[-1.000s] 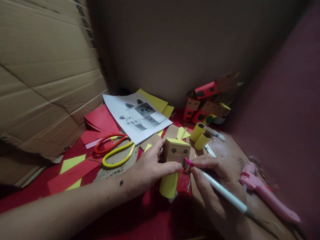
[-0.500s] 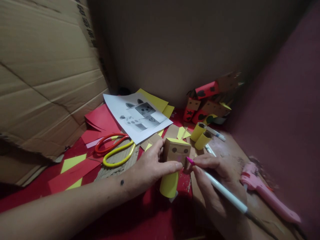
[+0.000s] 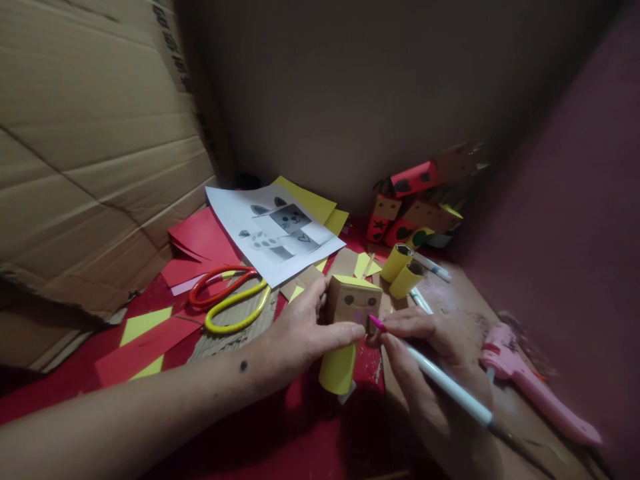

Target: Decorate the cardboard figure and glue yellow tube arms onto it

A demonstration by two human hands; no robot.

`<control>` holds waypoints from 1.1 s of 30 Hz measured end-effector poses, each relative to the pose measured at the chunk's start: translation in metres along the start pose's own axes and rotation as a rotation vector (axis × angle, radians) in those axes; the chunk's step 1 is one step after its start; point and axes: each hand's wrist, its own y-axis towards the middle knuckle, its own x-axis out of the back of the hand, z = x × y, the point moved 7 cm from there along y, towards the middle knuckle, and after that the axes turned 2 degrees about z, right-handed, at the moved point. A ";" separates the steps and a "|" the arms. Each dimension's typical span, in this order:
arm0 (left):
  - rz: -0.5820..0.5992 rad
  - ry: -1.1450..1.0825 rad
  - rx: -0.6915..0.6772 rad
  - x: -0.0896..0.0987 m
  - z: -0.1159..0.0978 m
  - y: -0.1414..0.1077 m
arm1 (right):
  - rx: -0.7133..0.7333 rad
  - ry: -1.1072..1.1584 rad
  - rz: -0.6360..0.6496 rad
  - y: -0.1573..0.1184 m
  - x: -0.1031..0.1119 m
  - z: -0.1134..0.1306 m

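Observation:
My left hand (image 3: 315, 327) is closed around a small cardboard figure (image 3: 354, 297), its thumb across the front of the boxy head. The head has two dark round eyes, a faint pink patch and a yellow top. Below it is a yellow paper tube (image 3: 337, 370) as the body. Between the thumb and fingers of my right hand (image 3: 435, 373) is a white marker (image 3: 447, 383). Its pink tip points left and is at the right side of the figure's face; whether it touches, I cannot tell.
Scissors (image 3: 235, 313) with red and yellow handles lie left of my hand. Behind are a printed sheet (image 3: 270, 233) and coloured paper. Two yellow tubes (image 3: 406, 280), a pink glue gun (image 3: 535, 387) and red figures (image 3: 415, 180) stand or lie rightward. A cardboard wall (image 3: 100, 147) rises at left.
The marker's tip has shifted slightly left and down along the figure's face, with my right hand. My left hand and the figure have stayed nearly still.

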 end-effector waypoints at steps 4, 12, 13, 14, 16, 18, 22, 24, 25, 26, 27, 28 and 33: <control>0.014 0.002 0.009 0.000 0.000 0.001 | 0.003 0.042 0.018 0.002 -0.002 0.001; 0.007 0.001 0.015 0.001 0.002 0.000 | -0.027 0.036 -0.014 0.003 0.000 0.001; 0.007 -0.004 0.008 0.001 0.002 0.001 | -0.025 0.025 -0.011 0.003 0.000 0.001; 0.007 -0.007 0.004 0.002 0.002 0.001 | -0.022 0.015 -0.002 0.003 0.000 0.001; 0.009 -0.005 0.008 0.002 0.003 0.001 | -0.018 -0.011 0.006 0.003 0.001 0.001; 0.007 -0.003 0.010 0.002 0.003 0.001 | -0.016 -0.042 -0.002 0.003 0.002 0.002; 0.010 -0.016 -0.007 0.001 0.002 0.002 | -0.012 -0.016 -0.031 0.002 0.002 0.003; 0.012 -0.016 -0.011 0.001 0.002 0.002 | -0.021 0.015 -0.028 0.001 0.000 0.001; 0.013 -0.015 -0.013 0.001 0.002 0.002 | -0.024 0.031 -0.027 0.001 -0.001 0.000; 0.015 -0.015 -0.016 0.001 0.001 0.002 | -0.026 0.051 -0.023 0.001 -0.002 0.000; 0.017 -0.015 -0.019 0.001 0.001 0.002 | -0.028 0.076 -0.019 0.001 -0.003 -0.001; 0.019 -0.015 -0.020 0.001 0.001 0.002 | -0.024 0.096 -0.018 0.001 -0.003 -0.001; 0.026 -0.015 -0.014 0.000 0.003 0.002 | -0.020 0.056 0.008 0.003 -0.003 0.000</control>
